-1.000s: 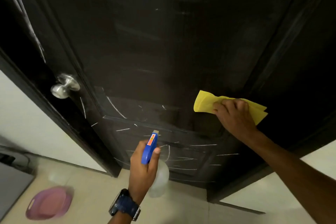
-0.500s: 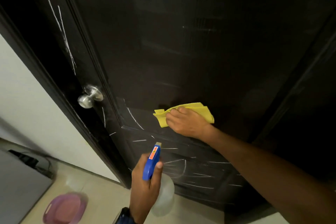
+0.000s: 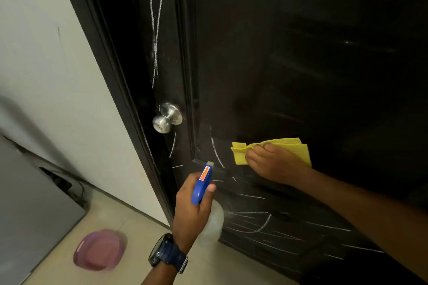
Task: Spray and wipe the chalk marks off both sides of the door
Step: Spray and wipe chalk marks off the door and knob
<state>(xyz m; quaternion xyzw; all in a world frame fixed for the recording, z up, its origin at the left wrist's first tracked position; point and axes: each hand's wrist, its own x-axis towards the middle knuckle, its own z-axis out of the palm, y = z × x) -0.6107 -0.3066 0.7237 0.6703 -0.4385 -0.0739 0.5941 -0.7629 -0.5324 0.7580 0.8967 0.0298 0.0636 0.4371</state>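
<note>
Left of both my hands a steel knob (image 3: 167, 117) juts from the dark door (image 3: 301, 53); my left hand (image 3: 191, 213) grips the spray bottle (image 3: 202, 184), nozzle aimed at chalk marks (image 3: 254, 222), while my right hand (image 3: 275, 164) presses the yellow cloth (image 3: 289, 146) flat to wipe.

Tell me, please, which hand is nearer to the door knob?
Left. The left hand, holding the spray bottle, is just below the door knob; the right hand is farther right, on the cloth.

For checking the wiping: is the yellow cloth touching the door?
Touching. The head view shows the right hand pressing the yellow cloth flat on the door.
</note>
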